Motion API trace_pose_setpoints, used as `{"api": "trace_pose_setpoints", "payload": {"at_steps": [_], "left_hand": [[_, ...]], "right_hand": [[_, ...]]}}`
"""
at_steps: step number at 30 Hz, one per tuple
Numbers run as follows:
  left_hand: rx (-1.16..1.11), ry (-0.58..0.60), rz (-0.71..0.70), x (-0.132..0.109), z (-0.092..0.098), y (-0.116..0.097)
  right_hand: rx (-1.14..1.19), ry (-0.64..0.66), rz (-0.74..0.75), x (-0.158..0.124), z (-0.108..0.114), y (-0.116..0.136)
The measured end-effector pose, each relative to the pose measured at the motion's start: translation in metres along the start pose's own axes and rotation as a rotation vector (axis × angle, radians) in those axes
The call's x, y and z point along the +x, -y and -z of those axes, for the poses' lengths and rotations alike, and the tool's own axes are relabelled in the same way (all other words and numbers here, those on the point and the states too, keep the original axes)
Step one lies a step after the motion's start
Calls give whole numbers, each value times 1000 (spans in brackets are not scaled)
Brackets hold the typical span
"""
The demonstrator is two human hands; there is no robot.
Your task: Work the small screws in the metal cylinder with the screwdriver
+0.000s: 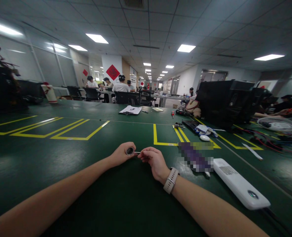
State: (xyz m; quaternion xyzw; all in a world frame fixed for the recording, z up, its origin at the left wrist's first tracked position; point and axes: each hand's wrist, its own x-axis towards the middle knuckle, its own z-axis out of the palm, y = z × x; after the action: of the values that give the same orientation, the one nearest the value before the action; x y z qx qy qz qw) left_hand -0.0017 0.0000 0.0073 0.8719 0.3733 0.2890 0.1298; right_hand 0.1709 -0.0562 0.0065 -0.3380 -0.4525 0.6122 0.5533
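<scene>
Over a green table [49, 158], the left grip [121, 154] was clamped around a small metal-rimmed cylinder [129, 151], seemingly steadying it. At its three o'clock, the right grip [155, 161] pinched a thin metal rod [136, 152].

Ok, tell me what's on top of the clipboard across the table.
White paper lies on the clipboard, with a thin dark thing, perhaps a pen, on it. Anything beneath the paper is covered and cannot be seen.

Red diamond [112, 72]: bore a character, too blurred to read.
White device [238, 182]: its oval display was illegible.
Tape label [173, 144]: was too small to read.
</scene>
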Motion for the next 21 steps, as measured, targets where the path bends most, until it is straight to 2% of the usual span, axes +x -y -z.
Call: {"api": "trace_pose_setpoints", "payload": {"at_steps": [7, 14, 21], "left_hand": [[114, 8, -20, -1, -1, -2], [202, 13, -43, -1, 1, -5], [252, -34, 6, 0, 0, -2]], "right_hand": [[-125, -24, 68, -5, -3, 1], [-113, -65, 90, -3, -2, 2], [-130, -119, 94, -2, -1, 0]]}}
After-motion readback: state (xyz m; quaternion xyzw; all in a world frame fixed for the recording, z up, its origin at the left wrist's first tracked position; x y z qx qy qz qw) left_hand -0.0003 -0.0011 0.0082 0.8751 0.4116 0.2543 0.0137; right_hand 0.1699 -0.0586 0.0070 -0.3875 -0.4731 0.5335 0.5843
